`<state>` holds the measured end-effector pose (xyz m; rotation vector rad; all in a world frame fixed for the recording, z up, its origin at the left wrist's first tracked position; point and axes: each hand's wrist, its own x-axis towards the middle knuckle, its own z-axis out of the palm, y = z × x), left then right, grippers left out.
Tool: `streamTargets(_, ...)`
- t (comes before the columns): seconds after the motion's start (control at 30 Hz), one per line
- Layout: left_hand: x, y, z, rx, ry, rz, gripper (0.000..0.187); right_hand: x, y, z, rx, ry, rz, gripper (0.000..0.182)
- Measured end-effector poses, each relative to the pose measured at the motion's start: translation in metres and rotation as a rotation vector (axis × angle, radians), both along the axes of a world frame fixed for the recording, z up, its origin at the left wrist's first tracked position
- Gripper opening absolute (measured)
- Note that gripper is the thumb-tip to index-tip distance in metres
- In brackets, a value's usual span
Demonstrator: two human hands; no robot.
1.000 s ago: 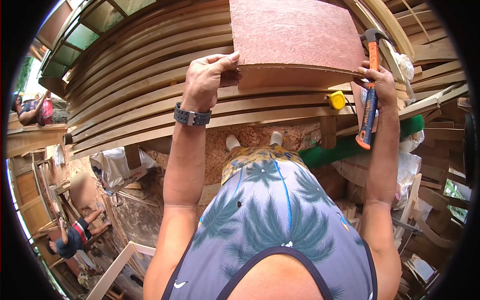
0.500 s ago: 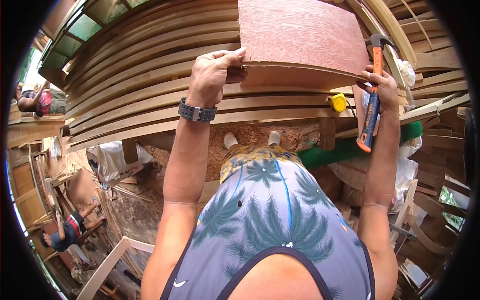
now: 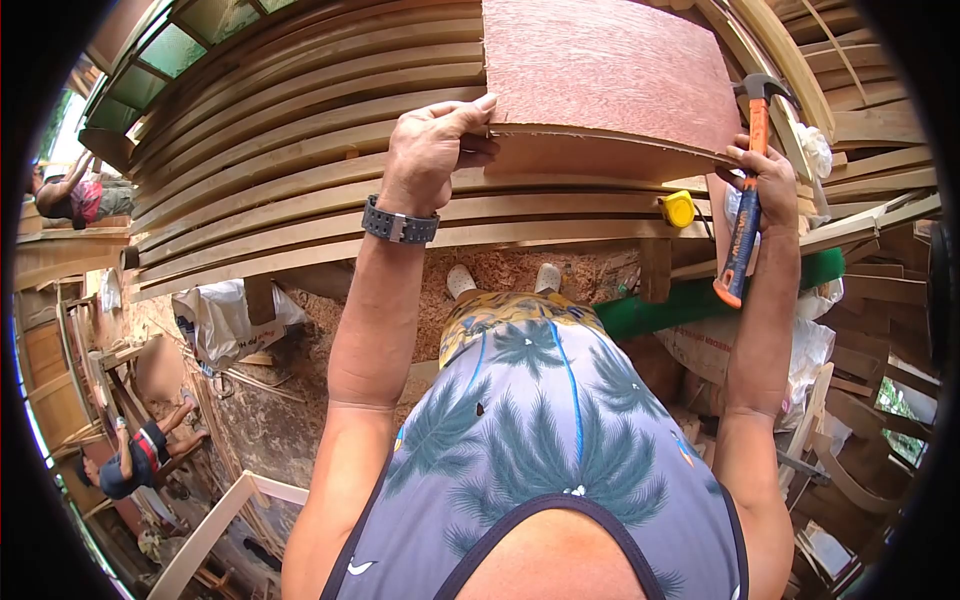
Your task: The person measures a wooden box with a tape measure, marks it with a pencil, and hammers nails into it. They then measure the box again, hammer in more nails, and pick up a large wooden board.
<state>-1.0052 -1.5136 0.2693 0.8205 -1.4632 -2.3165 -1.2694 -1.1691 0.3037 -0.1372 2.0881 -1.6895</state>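
Note:
A reddish plywood sheet (image 3: pixel 610 70) is raised over the wooden boards, with its rough near edge toward me. My left hand (image 3: pixel 435 145) pinches its near left corner between thumb and fingers. At the near right corner, my right hand (image 3: pixel 768 180) grips the sheet's edge with the fingertips. A claw hammer (image 3: pixel 742 225) with an orange and dark blue handle is also held against that palm, its head pointing away from me. Just below the sheet, a yellow tape measure (image 3: pixel 678 209) rests on the boards, touched by neither hand.
Long wooden strips (image 3: pixel 300 150) lie side by side across the bench. Beneath it are a green roll (image 3: pixel 720 290), white sacks (image 3: pixel 235 325) and wood shavings on the floor. Two people are at the left, one seated low (image 3: pixel 130 465). A pale wooden frame (image 3: pixel 215 530) stands lower left.
The plywood sheet and both hands have shifted very slightly to the right. My grip on the sheet and the hammer looks the same.

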Motion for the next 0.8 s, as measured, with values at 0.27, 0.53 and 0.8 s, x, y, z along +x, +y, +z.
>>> streamTargets(0.27, 0.000, 0.000, 0.001, -0.023, -0.009, -0.005, 0.023, 0.002, -0.001, 0.001, 0.005, -0.001, -0.001, 0.034)
streamTargets(0.53, -0.002, 0.002, -0.004, -0.019, 0.016, 0.019, 0.022, 0.007, -0.005, 0.005, -0.010, 0.007, -0.001, 0.029)
streamTargets(0.8, -0.004, 0.024, 0.011, -0.246, 0.073, 0.186, 0.018, 0.002, -0.001, 0.000, -0.028, 0.007, -0.002, 0.029)
